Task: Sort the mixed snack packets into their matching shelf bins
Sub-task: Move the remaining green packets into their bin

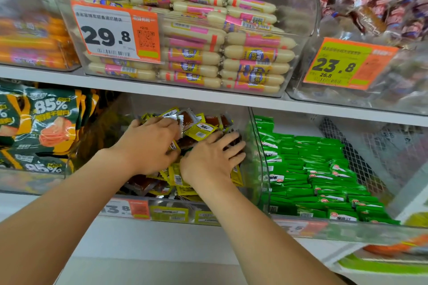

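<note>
Small yellow packets (201, 131) with brown windows lie heaped in a clear bin (257, 157) on the lower shelf, with a streak of green showing among them between the hands. The left hand (148, 146) lies palm down on the heap, its fingers bent over the far packets; whether it grips one cannot be told. The right hand (208, 159) rests flat on the heap with its fingers spread, holding nothing. The bin's clear side wall stands just beside the right fingertips, and past it lie green packets (312, 169). The white shelf board (162, 90) hangs low over the bin and carries a tub of pale sausages (208, 37).
</note>
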Tool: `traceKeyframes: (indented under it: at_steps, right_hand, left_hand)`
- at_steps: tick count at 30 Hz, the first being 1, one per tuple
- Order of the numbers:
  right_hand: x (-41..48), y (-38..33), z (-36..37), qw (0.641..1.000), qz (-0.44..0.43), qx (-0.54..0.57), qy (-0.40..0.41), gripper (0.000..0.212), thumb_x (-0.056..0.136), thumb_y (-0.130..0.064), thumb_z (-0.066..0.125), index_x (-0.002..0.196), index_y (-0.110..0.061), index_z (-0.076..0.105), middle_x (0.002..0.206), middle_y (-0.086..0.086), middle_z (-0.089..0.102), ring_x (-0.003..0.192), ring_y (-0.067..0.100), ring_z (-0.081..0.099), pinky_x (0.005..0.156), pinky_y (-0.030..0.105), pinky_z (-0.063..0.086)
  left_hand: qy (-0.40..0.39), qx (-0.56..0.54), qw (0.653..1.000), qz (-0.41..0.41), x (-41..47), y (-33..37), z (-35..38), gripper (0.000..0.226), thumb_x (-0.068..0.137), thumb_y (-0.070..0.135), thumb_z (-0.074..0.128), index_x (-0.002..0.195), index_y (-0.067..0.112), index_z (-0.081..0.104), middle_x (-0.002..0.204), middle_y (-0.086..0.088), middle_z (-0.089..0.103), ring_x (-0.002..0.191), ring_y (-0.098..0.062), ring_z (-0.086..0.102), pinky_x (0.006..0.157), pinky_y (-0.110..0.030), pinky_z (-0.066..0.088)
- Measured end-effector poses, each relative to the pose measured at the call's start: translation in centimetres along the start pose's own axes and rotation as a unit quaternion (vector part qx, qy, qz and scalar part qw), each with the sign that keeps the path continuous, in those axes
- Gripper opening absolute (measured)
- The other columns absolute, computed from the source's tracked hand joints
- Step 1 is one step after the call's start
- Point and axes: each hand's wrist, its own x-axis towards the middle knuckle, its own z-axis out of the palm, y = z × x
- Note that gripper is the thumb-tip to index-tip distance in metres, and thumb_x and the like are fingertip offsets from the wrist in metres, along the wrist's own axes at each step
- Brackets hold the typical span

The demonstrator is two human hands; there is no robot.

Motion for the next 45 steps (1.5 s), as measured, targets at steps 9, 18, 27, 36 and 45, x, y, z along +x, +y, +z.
traceKeyframes:
  at_steps: [9,18,27,36,45]
  right_hand:
    - [1.4,0.2,-0.2,0.997,0.047,0.058,0.008,0.113,0.095,-0.055,0.055,0.157,0.012,-0.011,0.165,0.035,0.004,0.146,0.051,0.012,0.120,0.053,0.015]
    - [1.6,0.0,0.5,0.991,0.093,0.072,-0.056,0.098,0.096,-0.061,0.042,0.159,0.005,0.006,0.156,0.027,0.016,0.142,0.053,0.016,0.116,0.068,0.018]
    - [2.6,1.1,-0.3,0.977,0.103,0.154,-0.103,0.132,0.079,-0.081,0.050,0.160,0.003,-0.010,0.158,0.032,0.028,0.142,0.050,0.033,0.113,0.052,0.039]
    - [2.2,1.5,-2.1,0.896,0.090,0.417,-0.121,0.097,0.077,-0.066,0.056,0.155,-0.013,0.032,0.147,0.012,0.049,0.127,0.035,0.052,0.094,0.045,0.045]
    - [4.8,0.2,0.1,0.811,0.086,0.548,-0.186,0.087,0.066,-0.079,0.045,0.140,-0.033,0.054,0.134,0.014,0.065,0.118,0.040,0.065,0.104,0.062,0.049]
  left_hand:
    - [0.012,-0.017,1.000,0.022,-0.3,-0.2,0.3,0.030,0.095,0.047,0.059,0.123,0.040,0.049,0.144,0.018,0.046,0.136,-0.018,0.043,0.104,-0.052,0.041]
    - [0.047,-0.024,0.998,0.034,-0.4,0.0,0.5,0.033,0.092,0.039,0.065,0.122,0.038,0.051,0.139,0.012,0.046,0.132,-0.023,0.041,0.105,-0.052,0.038]
    - [-0.035,-0.037,0.999,-0.007,-0.1,0.1,1.0,0.026,0.095,0.033,0.060,0.115,0.046,0.051,0.152,0.013,0.021,0.143,-0.047,0.020,0.116,-0.071,0.015]
    - [-0.080,-0.096,0.990,-0.063,0.0,-0.7,0.2,0.057,0.098,0.039,0.046,0.153,0.040,0.028,0.161,0.007,0.016,0.141,-0.047,0.036,0.114,-0.064,0.027]
    - [-0.060,-0.256,0.964,-0.044,-0.7,-1.2,-0.9,0.110,0.060,0.072,0.067,0.155,0.034,0.025,0.138,0.009,0.030,0.124,-0.017,0.049,0.101,-0.032,0.044]
